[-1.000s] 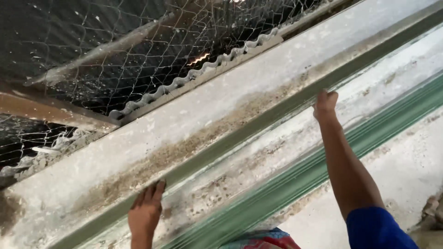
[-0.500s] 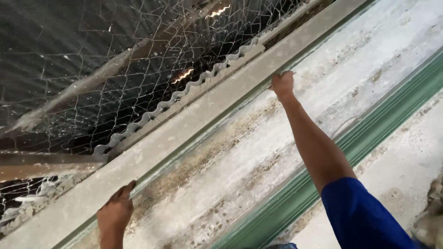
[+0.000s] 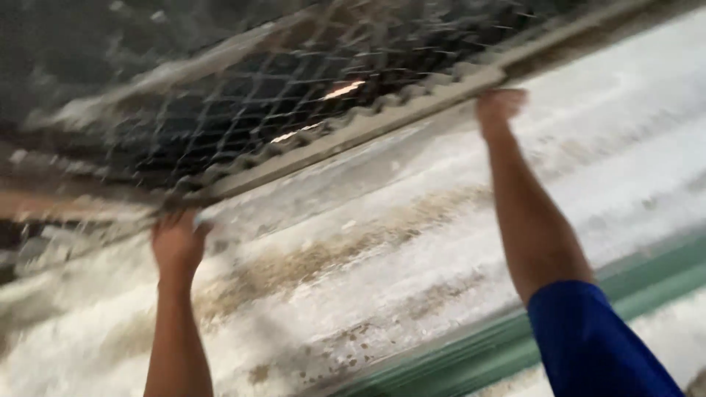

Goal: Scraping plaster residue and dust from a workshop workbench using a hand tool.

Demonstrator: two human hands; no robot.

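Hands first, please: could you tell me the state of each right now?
Left hand: at the ledge edge, grip blurred, cannot tell.
Right hand: same edge, cannot tell.

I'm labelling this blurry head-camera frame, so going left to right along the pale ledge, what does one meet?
Left hand at the ledge's edge under the wire mesh → brown-stained stretch of the pale ledge → right hand on the upper edge → blue sleeve low down, by the green strip.

No packages, labels, signs or screens anywhere in view, near or far, left or right.
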